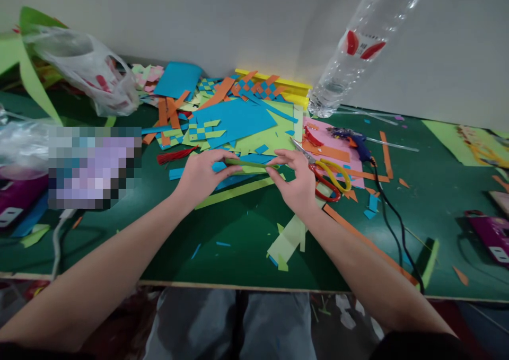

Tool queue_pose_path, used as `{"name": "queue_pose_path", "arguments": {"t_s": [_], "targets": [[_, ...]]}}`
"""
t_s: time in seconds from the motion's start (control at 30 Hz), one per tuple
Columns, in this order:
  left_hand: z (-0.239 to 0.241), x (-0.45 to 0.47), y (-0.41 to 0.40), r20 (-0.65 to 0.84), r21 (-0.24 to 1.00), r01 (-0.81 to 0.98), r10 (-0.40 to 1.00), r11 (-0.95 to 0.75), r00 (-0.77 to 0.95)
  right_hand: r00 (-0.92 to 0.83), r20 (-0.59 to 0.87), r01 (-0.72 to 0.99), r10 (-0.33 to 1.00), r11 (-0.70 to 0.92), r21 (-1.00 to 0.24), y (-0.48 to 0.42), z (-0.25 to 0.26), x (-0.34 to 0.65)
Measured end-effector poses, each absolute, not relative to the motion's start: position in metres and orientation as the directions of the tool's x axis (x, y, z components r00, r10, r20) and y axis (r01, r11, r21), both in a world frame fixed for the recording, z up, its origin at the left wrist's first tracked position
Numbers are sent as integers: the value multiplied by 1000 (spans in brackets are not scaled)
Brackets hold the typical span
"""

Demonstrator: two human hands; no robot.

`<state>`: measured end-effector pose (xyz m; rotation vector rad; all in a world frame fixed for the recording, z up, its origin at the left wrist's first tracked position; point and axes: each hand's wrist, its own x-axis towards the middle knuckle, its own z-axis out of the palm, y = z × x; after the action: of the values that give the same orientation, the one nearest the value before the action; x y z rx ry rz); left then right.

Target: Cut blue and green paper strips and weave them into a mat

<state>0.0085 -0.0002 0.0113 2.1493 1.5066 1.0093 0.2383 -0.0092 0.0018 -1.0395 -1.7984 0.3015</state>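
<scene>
Between my two hands is a folded or curled green paper strip [250,164], held a little above the table. My left hand [205,173] pinches its left end between thumb and fingers. At the right end, my right hand [294,178] closes on it the same way. Another long green strip [240,191] lies just below the hands. Beside my right hand rest scissors [332,177] with red and yellow handles. Beyond the hands lie a blue sheet [234,119] and a small blue-and-green woven paper piece [202,130]. A red tassel [177,156] lies left of my left hand.
A dark blue glue gun [358,142] with a black cable [384,206] lies to the right. A clear plastic bottle [358,52] stands at the back. Left are a white plastic bag [95,79] and a pixelated device [95,169]. Paper scraps cover the green table [238,254].
</scene>
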Motion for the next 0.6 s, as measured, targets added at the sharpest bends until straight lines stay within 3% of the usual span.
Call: {"name": "queue_pose_path", "arguments": {"t_s": [0.2, 0.6], "targets": [[12, 7, 1, 323, 662, 676, 937, -324, 133, -86, 575, 506, 814, 533, -678, -9, -1, 239], [16, 10, 0, 302, 686, 648, 940, -332, 161, -139, 581, 506, 802, 562, -655, -7, -1, 239]]}}
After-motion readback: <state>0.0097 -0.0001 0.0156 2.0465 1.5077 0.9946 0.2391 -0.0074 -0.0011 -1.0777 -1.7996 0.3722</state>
